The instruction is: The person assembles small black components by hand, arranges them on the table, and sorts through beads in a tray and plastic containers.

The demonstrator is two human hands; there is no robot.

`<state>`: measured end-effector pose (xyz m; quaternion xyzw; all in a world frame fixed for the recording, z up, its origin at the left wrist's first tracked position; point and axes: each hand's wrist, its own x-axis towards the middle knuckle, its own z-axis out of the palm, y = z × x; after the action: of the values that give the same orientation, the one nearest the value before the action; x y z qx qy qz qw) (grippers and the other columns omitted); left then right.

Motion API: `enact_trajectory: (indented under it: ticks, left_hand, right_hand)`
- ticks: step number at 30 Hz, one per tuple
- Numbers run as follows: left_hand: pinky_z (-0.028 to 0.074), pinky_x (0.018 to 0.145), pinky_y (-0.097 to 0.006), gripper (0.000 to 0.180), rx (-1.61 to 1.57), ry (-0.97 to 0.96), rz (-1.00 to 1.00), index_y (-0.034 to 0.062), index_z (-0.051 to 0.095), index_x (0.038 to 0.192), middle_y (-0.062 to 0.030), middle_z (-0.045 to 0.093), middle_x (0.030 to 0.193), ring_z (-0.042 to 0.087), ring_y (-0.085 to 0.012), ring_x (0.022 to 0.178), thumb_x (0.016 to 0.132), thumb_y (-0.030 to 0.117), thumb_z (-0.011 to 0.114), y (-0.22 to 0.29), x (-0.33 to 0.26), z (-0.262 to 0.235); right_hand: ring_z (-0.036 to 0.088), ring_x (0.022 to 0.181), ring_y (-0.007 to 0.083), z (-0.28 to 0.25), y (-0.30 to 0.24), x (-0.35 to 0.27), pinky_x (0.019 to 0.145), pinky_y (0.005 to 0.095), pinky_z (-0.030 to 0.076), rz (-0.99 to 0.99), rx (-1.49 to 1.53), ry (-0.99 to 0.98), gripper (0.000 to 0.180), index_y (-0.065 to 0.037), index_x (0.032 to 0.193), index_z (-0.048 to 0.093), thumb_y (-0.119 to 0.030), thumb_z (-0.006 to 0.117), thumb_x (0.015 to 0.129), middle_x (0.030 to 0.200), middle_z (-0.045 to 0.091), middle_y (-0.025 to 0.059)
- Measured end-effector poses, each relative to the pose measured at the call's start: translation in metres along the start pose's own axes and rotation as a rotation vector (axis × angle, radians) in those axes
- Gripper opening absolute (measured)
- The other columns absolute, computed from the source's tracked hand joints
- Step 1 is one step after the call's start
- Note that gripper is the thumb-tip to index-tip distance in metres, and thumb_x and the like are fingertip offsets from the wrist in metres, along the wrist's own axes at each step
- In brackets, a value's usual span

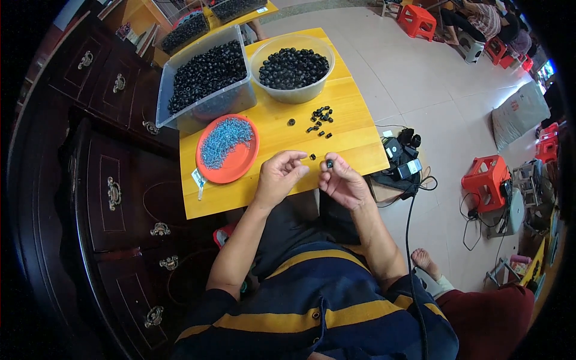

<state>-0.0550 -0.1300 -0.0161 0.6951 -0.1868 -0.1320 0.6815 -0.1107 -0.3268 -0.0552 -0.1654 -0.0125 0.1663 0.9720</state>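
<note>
Both my hands are over the near edge of the yellow table point(273, 141). Between the thumb and fingers of my right hand point(348, 187) is a small black cylindrical part point(329, 163). My left hand point(280, 180) has its fingers loosely curled, thumb and forefinger apart, with nothing visible between them. Just beyond its fingertips is another small black piece point(312, 157). Farther off lies a loose group of small black parts point(321, 115), with a rounder black ring point(291, 122) beside it. An orange-red plate point(240, 161) to the left holds many tiny bluish pieces point(223, 141).
A rectangular clear bin point(225, 99) and a round tub point(294, 95), both full of black parts, stand at the back. Dark drawers point(114, 192) flank the table's left. Right are a black cable point(410, 240), electrical devices point(403, 159), red stools point(483, 183) and another person's foot point(425, 263).
</note>
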Motion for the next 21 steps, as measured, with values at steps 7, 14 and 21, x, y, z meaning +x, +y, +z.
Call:
enact_trajectory:
  ticks: [7,14,21]
  left_hand:
    - [0.052,0.070,-0.035,0.030,0.848,0.019,0.317,0.0086,0.070,0.111,-0.0118,0.063,0.089,0.065,-0.0255,0.077,0.082,0.011,0.072,-0.009,0.024,0.011]
    - [0.052,0.074,-0.041,0.019,0.939,-0.081,0.261,0.0075,0.070,0.100,-0.0102,0.064,0.091,0.065,-0.0305,0.085,0.084,0.015,0.070,-0.020,0.035,0.011]
    - [0.052,0.065,-0.028,0.010,0.466,0.065,0.134,0.0017,0.066,0.092,-0.0067,0.068,0.083,0.067,-0.0153,0.072,0.084,0.002,0.071,-0.014,0.020,0.013]
  right_hand:
    - [0.063,0.083,0.0122,-0.009,-0.019,-0.001,0.077,0.0280,0.054,-0.130,0.019,0.143,0.032,-0.011,0.123,0.056,-0.016,0.067,0.093,0.102,0.064,0.0021]
    - [0.063,0.083,0.0107,-0.010,-0.016,0.004,0.076,0.0264,0.055,-0.130,0.000,0.206,0.029,-0.011,0.120,0.057,-0.019,0.067,0.094,0.101,0.064,0.0012]
    - [0.063,0.080,0.0088,0.000,-0.008,0.014,0.074,0.0236,0.053,-0.105,-0.094,0.245,0.025,-0.011,0.116,0.059,-0.022,0.067,0.095,0.096,0.065,-0.0005]
